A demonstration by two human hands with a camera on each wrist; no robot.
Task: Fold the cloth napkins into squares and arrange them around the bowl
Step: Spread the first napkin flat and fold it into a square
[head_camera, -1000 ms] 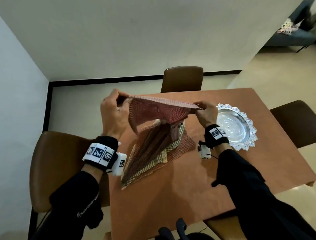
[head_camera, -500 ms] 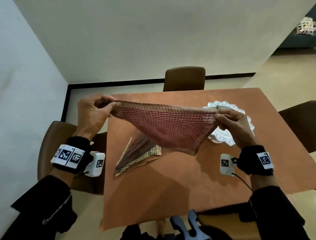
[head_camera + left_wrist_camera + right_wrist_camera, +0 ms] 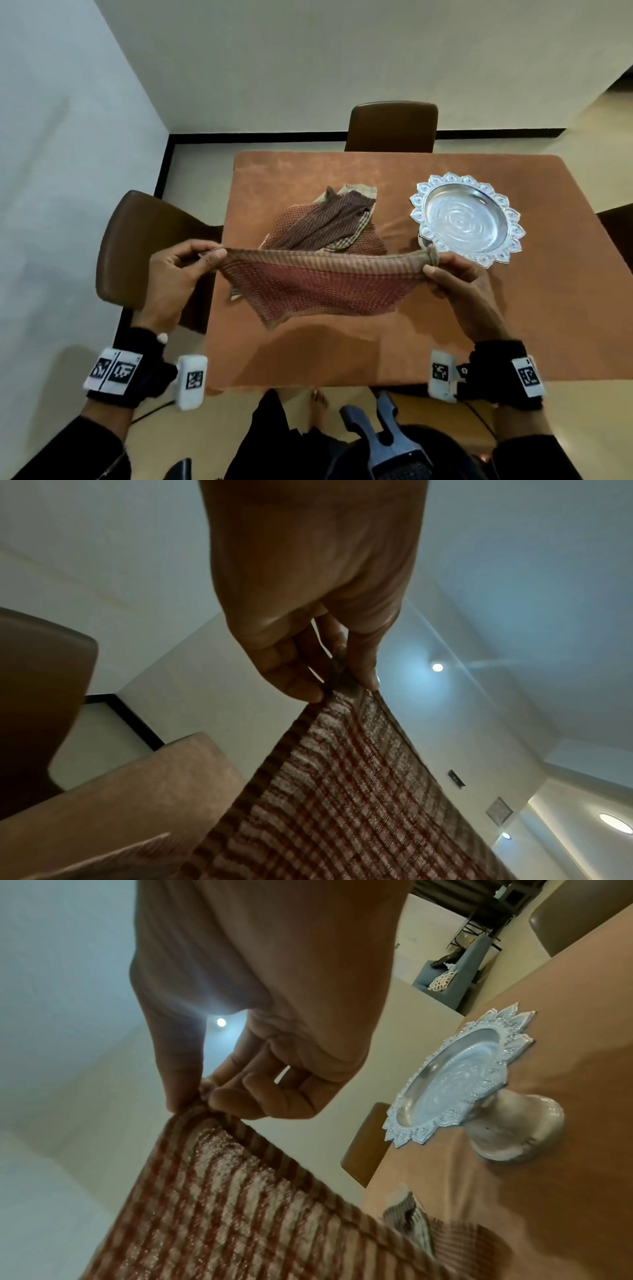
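A red checked napkin (image 3: 315, 284) hangs stretched in the air above the near half of the table. My left hand (image 3: 191, 260) pinches its left top corner between thumb and fingers, and my right hand (image 3: 448, 270) pinches its right top corner. The left wrist view shows the pinch (image 3: 339, 674) on the napkin (image 3: 342, 791); the right wrist view shows the other pinch (image 3: 205, 1096) on the cloth (image 3: 222, 1204). A heap of other checked napkins (image 3: 329, 219) lies on the table behind it. The silver footed bowl (image 3: 466, 219) with a scalloped rim stands at the right (image 3: 455, 1080).
The brown table (image 3: 376, 349) has bare surface in front of and to the right of the hanging napkin. Brown chairs stand at the far side (image 3: 392, 125), at the left (image 3: 137, 240) and at the right edge. A blue-grey object (image 3: 380, 431) sits at my lap.
Both hands have drawn the red napkin toward me and pulled it out wide and taut. It has come clear of the heap, which now lies behind it.
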